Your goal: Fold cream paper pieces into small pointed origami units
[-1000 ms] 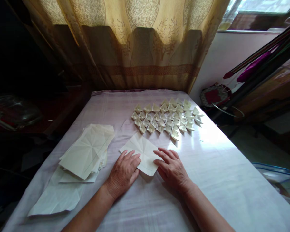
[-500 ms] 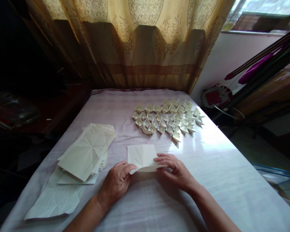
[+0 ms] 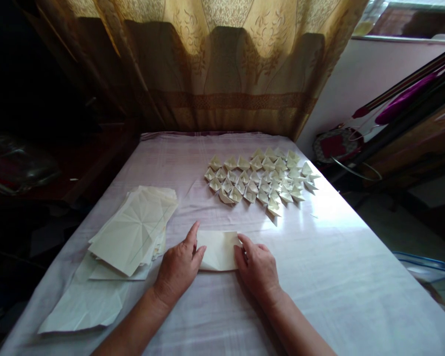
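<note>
A sheet of cream paper (image 3: 219, 251), folded over into a wide rectangle, lies on the cloth in front of me. My left hand (image 3: 180, 267) holds its left edge, thumb on top and index finger stretched up along the side. At the right end, my right hand (image 3: 257, 267) pinches the upper corner between thumb and index finger, the other fingers curled. Beyond the hands stand several small folded paper boats (image 3: 250, 185), grouped in close rows.
A stack of creased paper sheets (image 3: 133, 225) lies to the left, over a longer loose sheet (image 3: 83, 306). Pale checked cloth (image 3: 319, 306) covers the table. A gold curtain (image 3: 222, 64) hangs behind the far edge, and a round patterned bag (image 3: 337, 146) is beyond the right edge.
The paper's near edge, raised before, has been folded away from me onto the far part. My right hand has turned and closed on the right edge; my left index finger has stretched upward.
</note>
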A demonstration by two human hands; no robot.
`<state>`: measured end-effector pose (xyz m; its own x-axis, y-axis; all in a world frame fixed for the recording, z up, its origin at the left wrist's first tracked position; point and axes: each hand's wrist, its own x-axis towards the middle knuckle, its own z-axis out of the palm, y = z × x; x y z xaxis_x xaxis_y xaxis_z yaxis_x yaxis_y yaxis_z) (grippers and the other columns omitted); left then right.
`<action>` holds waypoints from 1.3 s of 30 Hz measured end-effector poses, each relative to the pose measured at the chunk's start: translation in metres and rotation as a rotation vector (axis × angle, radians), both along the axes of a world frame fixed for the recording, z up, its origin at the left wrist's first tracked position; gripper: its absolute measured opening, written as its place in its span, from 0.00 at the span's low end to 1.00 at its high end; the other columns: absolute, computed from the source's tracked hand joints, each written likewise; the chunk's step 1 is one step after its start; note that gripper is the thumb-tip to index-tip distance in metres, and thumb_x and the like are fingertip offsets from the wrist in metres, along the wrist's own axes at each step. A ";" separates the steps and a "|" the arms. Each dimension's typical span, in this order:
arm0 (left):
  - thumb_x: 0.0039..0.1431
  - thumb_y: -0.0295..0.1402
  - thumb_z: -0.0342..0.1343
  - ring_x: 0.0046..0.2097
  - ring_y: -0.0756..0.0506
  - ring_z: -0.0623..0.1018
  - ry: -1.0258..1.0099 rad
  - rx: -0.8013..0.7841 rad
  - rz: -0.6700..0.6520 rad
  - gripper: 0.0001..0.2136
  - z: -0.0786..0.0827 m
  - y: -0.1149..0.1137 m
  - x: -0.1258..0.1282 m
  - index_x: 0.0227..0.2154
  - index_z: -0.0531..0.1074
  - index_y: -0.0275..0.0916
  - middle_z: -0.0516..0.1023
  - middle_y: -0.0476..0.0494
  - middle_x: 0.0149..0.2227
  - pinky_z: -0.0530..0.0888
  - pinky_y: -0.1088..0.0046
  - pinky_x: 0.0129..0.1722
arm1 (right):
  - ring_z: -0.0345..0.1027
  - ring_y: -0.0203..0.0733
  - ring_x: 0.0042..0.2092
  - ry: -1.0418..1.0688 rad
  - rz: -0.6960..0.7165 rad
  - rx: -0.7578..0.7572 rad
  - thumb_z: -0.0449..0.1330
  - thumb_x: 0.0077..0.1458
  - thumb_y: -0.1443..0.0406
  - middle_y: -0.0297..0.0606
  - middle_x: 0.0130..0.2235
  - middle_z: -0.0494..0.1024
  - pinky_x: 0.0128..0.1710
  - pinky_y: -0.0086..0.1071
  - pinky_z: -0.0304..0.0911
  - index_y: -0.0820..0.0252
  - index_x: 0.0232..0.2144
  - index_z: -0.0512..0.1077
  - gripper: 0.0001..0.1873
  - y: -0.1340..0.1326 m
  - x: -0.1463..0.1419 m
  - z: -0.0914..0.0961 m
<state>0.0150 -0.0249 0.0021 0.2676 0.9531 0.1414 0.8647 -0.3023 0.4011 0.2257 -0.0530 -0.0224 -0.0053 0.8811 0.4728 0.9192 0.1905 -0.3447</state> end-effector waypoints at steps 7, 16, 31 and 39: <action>0.66 0.33 0.49 0.60 0.40 0.70 0.083 0.351 -0.300 0.14 0.000 -0.016 0.013 0.52 0.72 0.43 0.73 0.42 0.57 0.64 0.55 0.61 | 0.69 0.40 0.27 0.009 0.043 0.072 0.48 0.62 0.67 0.34 0.24 0.78 0.38 0.33 0.62 0.67 0.54 0.69 0.20 -0.001 -0.001 -0.004; 0.67 0.48 0.47 0.62 0.41 0.69 0.159 0.240 -0.463 0.24 -0.010 -0.024 0.020 0.60 0.65 0.41 0.72 0.45 0.60 0.58 0.58 0.64 | 0.66 0.40 0.27 0.070 0.010 0.019 0.50 0.62 0.65 0.34 0.24 0.75 0.34 0.33 0.63 0.66 0.57 0.66 0.23 0.001 0.000 -0.008; 0.65 0.50 0.48 0.64 0.42 0.66 0.122 0.166 -0.469 0.26 -0.012 -0.019 0.018 0.60 0.65 0.42 0.70 0.46 0.62 0.55 0.58 0.66 | 0.69 0.43 0.31 -0.005 0.033 0.030 0.48 0.61 0.68 0.40 0.32 0.78 0.34 0.35 0.62 0.64 0.51 0.69 0.18 0.005 0.002 -0.005; 0.66 0.49 0.49 0.65 0.42 0.65 0.122 0.151 -0.468 0.26 -0.014 -0.019 0.018 0.61 0.64 0.42 0.69 0.44 0.62 0.56 0.57 0.66 | 0.68 0.41 0.32 0.074 0.042 -0.086 0.50 0.61 0.68 0.38 0.33 0.77 0.36 0.33 0.59 0.58 0.36 0.74 0.11 0.002 0.002 -0.003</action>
